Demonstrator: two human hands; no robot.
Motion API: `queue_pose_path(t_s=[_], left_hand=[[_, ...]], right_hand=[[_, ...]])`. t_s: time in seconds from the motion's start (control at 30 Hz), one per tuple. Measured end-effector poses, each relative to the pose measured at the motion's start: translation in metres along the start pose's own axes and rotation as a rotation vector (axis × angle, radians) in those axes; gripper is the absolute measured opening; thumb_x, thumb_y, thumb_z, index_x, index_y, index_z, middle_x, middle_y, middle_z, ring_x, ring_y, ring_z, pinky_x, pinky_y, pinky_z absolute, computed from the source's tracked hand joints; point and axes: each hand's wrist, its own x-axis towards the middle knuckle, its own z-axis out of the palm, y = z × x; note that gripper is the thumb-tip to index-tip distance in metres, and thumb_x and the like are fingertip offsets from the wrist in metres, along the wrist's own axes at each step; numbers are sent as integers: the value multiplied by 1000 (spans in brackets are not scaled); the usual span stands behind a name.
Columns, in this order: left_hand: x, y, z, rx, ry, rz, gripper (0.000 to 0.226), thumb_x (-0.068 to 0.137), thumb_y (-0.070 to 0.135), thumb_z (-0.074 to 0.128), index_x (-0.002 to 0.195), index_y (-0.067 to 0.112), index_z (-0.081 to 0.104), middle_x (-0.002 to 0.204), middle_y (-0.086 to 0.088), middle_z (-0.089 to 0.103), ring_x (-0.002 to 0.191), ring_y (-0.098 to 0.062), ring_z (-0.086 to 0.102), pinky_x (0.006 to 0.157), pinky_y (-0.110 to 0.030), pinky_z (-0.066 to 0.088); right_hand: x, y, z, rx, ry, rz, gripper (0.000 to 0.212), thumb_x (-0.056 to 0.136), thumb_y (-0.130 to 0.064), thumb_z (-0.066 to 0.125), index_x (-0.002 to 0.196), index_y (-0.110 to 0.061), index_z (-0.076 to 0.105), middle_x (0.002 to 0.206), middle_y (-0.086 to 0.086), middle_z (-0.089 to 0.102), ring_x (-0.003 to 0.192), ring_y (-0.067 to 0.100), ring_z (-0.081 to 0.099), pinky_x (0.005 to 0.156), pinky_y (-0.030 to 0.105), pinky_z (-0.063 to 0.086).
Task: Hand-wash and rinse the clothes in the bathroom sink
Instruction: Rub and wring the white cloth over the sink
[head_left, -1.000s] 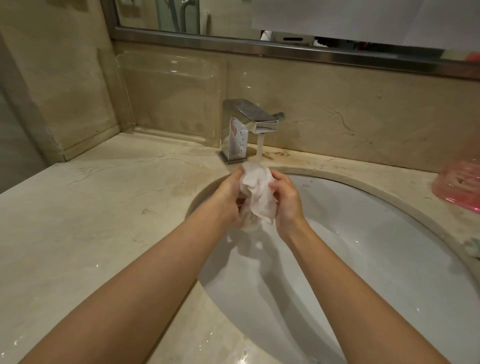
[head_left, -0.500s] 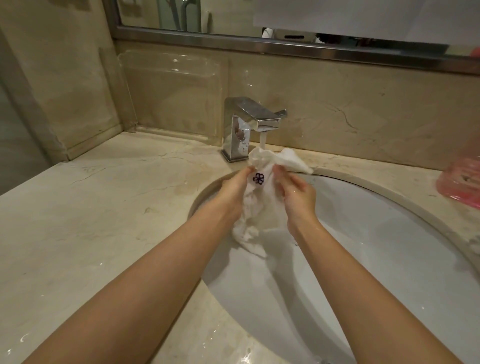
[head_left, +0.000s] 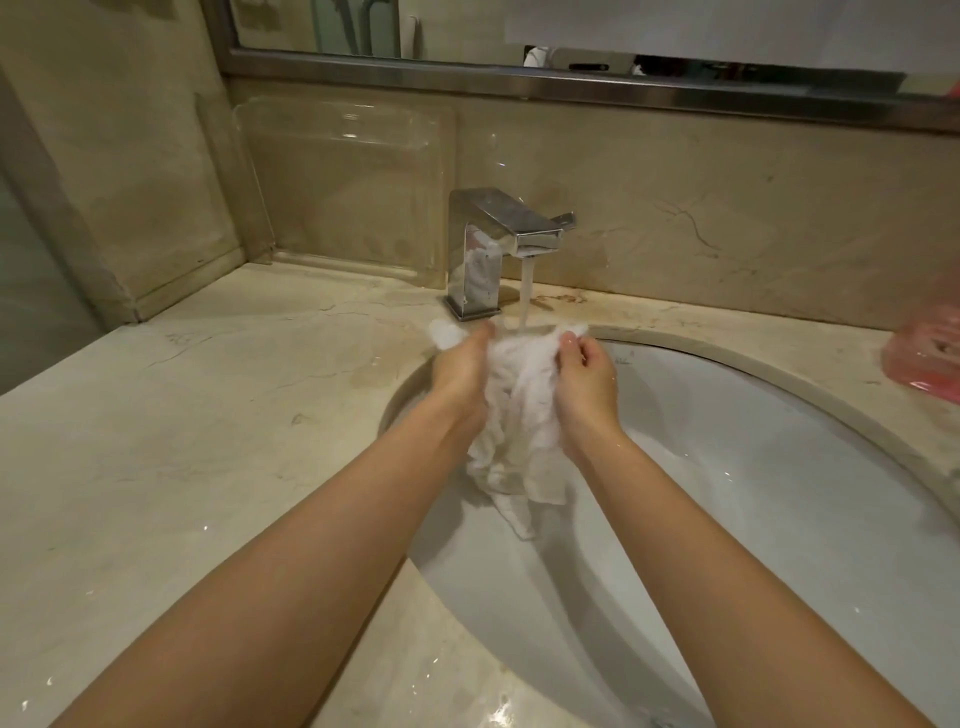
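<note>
Left hand (head_left: 460, 371): fingers curled round the left edge of a white garment (head_left: 519, 415), gripping it, with a corner of the fabric sticking out past the fingertips toward the counter. Right hand (head_left: 587, 379): thumb and curled fingers pinching the right edge of the same garment, nails visible near the top. Both hands held close together over the back rim of the sink (head_left: 727, 519), just below the spout. Garment: bunched and wet between the hands, upper part stretched across from one grip to the other, lower part hanging down in folds over the white basin, its tail near the basin wall; whether touching, cannot tell. Water stream (head_left: 525, 296): falling from the chrome tap (head_left: 493, 244) onto the top of the garment between the two grips. Tap standing on the beige marble counter (head_left: 182, 441) at the back edge of the basin. Clear plastic panel (head_left: 348, 192) leaning against the wall to the left of the tap. Pink plastic item (head_left: 924, 358) on the counter at the far right edge, partly out of view. Metal mirror frame (head_left: 571, 85) running along the wall above.
</note>
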Motion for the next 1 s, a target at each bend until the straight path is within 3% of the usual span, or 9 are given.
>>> queue_pose_path(t_s=[0.13,0.23,0.33,0.47,0.57,0.67,0.8,0.9,1.0], left_hand=[[7,4,-6,-204,155,-59,50,93,52,53,111,7,62,106,-15,69,97,-34,67,95,-47,51],[3,5,-4,-209,118,-78,54,90,59,51,104,9,65,101,-17,70,93,-36,68,92,-48,53],[1,4,-2,-123,63,-18,59,89,61,51,110,7,65,103,-18,70,96,-36,68,93,-47,52],[-3,4,1,-64,19,53,62,97,58,39,120,6,63,108,-14,69,98,-27,67,94,-40,52],[-9,7,2,-81,-48,-75,77,92,72,27,120,10,64,114,-16,69,103,-31,66,90,-41,53],[-10,7,6,-45,-136,-78,88,87,79,25,119,8,66,108,-16,71,101,-29,67,93,-40,51],[-13,7,8,-32,-77,74,67,96,61,38,123,5,63,112,-14,69,104,-27,67,98,-42,50],[-11,9,5,-150,10,74,74,95,67,26,136,11,52,135,-15,57,124,-31,54,108,-48,41],[-13,11,6,-310,-88,85,86,90,75,20,140,11,48,139,-19,53,127,-33,52,110,-49,38]], right_hand=[[5,7,-10,112,-108,121,35,101,-37,45,115,-12,64,110,12,68,103,28,64,97,43,50],[0,6,-4,226,-298,213,63,80,-61,62,127,-19,61,118,8,68,109,26,66,100,48,49],[-7,5,2,96,-456,78,27,88,-43,66,112,-31,64,112,1,71,103,19,68,91,37,54],[-10,2,2,22,-234,-74,14,95,-11,53,98,-14,66,100,14,70,85,20,68,70,23,53],[-7,0,2,51,-119,-94,29,95,-4,46,106,-19,67,108,12,69,95,20,65,82,30,52],[-5,1,1,-35,-181,-176,34,93,-5,47,117,-21,66,114,1,69,108,16,63,94,30,51],[-9,2,1,-50,-276,-217,38,88,5,46,100,-21,71,96,-3,70,95,15,64,78,20,51],[-6,-3,-3,116,-161,-139,29,96,-5,48,119,-18,62,104,-8,64,95,5,59,74,5,46],[0,5,-11,63,-209,-114,42,91,-30,63,131,-21,53,124,-9,61,112,7,57,90,19,47]])
